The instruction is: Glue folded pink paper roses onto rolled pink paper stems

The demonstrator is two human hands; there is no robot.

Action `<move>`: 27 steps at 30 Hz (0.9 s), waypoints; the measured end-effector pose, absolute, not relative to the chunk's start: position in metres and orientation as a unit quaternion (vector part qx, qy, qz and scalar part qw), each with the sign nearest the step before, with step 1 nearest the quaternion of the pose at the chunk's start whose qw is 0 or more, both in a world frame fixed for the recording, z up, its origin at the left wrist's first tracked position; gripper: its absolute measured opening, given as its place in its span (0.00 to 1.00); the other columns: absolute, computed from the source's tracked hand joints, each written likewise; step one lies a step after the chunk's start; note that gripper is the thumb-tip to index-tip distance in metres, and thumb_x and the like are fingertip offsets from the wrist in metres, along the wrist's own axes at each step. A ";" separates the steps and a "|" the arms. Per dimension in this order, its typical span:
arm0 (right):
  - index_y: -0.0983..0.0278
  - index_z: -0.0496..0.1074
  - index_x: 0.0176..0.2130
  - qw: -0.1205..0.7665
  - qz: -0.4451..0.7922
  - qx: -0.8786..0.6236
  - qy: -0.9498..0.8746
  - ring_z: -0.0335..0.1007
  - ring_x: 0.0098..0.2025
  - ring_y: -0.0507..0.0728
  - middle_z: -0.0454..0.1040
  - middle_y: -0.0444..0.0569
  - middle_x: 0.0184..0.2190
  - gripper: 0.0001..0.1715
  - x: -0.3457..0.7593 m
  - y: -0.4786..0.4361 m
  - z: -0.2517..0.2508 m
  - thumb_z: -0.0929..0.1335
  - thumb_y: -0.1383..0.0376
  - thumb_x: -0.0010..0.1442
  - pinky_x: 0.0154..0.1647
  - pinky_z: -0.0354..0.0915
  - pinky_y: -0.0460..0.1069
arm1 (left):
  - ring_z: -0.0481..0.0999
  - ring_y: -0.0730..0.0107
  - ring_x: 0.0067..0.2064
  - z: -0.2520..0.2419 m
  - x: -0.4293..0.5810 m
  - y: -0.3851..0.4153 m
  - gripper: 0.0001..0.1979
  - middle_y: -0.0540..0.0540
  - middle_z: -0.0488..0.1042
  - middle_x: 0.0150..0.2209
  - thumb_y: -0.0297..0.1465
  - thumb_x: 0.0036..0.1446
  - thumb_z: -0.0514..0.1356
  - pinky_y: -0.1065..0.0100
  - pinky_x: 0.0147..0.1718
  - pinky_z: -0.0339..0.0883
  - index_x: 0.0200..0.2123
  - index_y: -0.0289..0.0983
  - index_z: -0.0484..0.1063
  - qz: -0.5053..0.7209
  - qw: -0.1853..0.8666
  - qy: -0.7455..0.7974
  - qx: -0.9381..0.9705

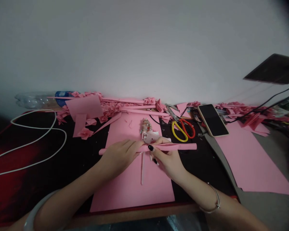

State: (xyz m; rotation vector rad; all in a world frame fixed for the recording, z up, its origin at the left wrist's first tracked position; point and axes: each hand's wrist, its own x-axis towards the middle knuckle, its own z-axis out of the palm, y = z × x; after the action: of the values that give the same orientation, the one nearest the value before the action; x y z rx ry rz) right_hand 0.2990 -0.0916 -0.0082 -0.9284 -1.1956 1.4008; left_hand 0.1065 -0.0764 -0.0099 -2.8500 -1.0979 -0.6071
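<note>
Both hands grip a long rolled tube of pink paper [180,146], held level across a pink sheet [132,192]. My left hand [122,154] is closed over the tube's left part, and its rounded end shows past the fingers. On the other side my right hand [167,157], with dark nails, pinches the tube near its middle, where the paper edge stands a little loose. Beneath them a thin pale stick [143,170] lies on the sheet. Just behind the fingers are a white-and-pink piece [151,137] and a small beaded-looking ornament [146,125], whose kinds I cannot make out.
Scissors [180,128] with yellow and red handles and a phone [213,120] lie to the right. Folded paper flowers [110,109] line the wall. A plastic bottle [36,100] and a white cable [60,147] are left. More pink sheets [252,163] lie right.
</note>
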 end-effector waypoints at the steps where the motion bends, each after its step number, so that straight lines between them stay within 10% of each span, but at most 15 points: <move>1: 0.64 0.67 0.26 0.526 0.582 -0.386 -0.484 0.56 0.17 0.46 0.67 0.39 0.17 0.11 0.300 -0.089 -0.007 0.71 0.64 0.57 0.18 0.54 0.43 | 0.76 0.61 0.39 -0.008 0.104 -0.075 0.13 0.42 0.77 0.40 0.31 0.67 0.46 0.63 0.34 0.69 0.47 0.33 0.67 -0.196 0.015 -0.362 -0.911; 27: 0.63 0.64 0.25 0.549 0.549 -0.412 -0.476 0.54 0.18 0.47 0.67 0.39 0.16 0.14 0.306 -0.081 0.001 0.71 0.63 0.57 0.18 0.51 0.43 | 0.68 0.63 0.31 -0.016 0.088 -0.059 0.12 0.45 0.70 0.31 0.30 0.66 0.45 0.64 0.30 0.64 0.31 0.36 0.64 -0.141 -0.025 -0.472 -0.870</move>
State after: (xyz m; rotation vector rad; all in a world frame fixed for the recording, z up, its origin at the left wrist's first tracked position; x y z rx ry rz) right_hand 0.3062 -0.0811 0.0011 -0.9762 -1.1277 1.3013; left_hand 0.0875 -0.0589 -0.0156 -2.7769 -1.5085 -0.4486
